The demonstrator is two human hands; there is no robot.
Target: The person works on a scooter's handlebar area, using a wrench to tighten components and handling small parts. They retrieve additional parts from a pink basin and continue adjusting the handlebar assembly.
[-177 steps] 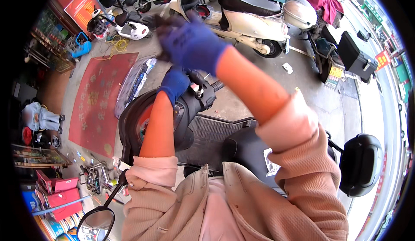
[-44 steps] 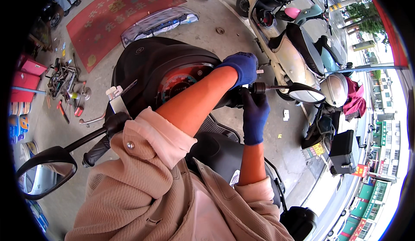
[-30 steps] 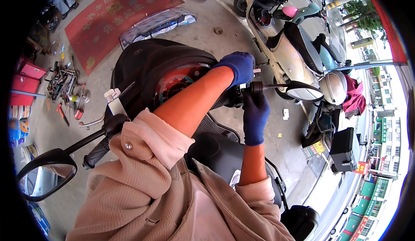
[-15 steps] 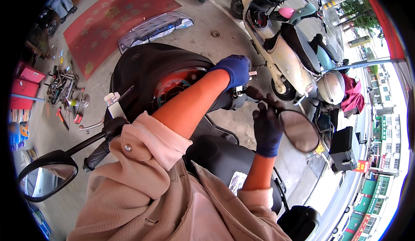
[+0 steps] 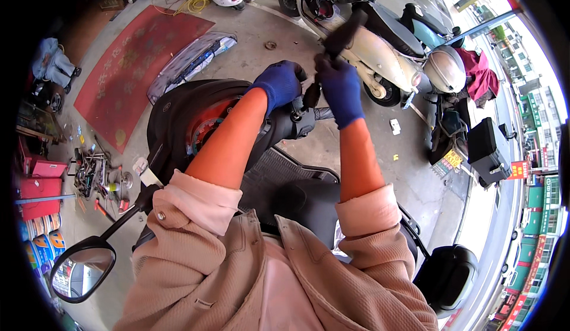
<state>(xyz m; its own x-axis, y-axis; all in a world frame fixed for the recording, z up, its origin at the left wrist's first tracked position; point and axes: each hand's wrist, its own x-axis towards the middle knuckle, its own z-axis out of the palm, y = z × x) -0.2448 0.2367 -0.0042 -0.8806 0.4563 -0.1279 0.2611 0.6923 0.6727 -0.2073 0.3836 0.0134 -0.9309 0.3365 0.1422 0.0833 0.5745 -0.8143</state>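
Note:
I sit on a black scooter (image 5: 178, 120). My left hand (image 5: 278, 84), in a blue glove, is closed around the right handlebar (image 5: 297, 123) at the base of a mirror stem. My right hand (image 5: 339, 88), also gloved blue, grips the black stem of the right mirror (image 5: 345, 29) just above that base. The mirror head points up and away, seen edge-on and dark. The joint between stem and handlebar is hidden by both hands.
The scooter's left mirror (image 5: 80, 270) sticks out at lower left. Loose tools (image 5: 95, 176) and red boxes (image 5: 41, 182) lie on the floor at left, beyond them a red mat (image 5: 133, 69). A cream scooter (image 5: 380, 51) is parked ahead; a black crate (image 5: 487, 153) stands right.
The right mirror has swung in my right hand: it pointed right, then down to the right, and now stands up. My left hand stayed at the handlebar.

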